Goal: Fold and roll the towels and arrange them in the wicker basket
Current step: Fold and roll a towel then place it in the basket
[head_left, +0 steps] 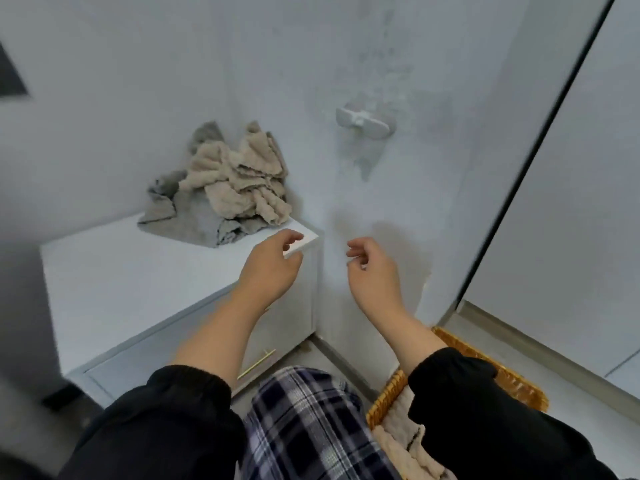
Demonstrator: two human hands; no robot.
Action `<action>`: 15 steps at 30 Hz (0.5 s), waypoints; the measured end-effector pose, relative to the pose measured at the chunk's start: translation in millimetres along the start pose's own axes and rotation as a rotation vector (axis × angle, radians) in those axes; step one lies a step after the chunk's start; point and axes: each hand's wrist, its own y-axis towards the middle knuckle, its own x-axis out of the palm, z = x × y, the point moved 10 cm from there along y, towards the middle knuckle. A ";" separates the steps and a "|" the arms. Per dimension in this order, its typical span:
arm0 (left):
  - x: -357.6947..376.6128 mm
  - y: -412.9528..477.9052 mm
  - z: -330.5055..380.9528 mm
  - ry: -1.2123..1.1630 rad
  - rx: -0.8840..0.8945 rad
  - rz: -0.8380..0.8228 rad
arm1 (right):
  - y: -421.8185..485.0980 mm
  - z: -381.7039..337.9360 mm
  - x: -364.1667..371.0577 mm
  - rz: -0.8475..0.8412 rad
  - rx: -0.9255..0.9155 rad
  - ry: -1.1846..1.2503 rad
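loose left grip (273,268) and right grip (372,271), holding nothing. could pull towels (235,188) off desk (121,278) by grabbing too many.

From my end I see both hands raised in front of the wall, fingers loosely curled and holding nothing. The left hand (273,268) is over the front right corner of the white cabinet (138,289); the right hand (372,271) is just beside it, off the cabinet's edge. At the back of the cabinet top, against the wall, lies a crumpled heap: a beige towel (239,178) on top of a grey towel (194,216). Low on the right, the wicker basket (516,382) stands on the floor (the right sleeve (485,410) covers much of it), with a pale towel (398,434) inside. A white wall hook (363,123) sits above the hands. Plaid trousers (311,417) fill the bottom middle.
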 end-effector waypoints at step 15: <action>-112.1 -12.9 -149.4 -0.026 -0.279 0.365 | 17.2 -60.0 191.8 -0.101 0.078 0.188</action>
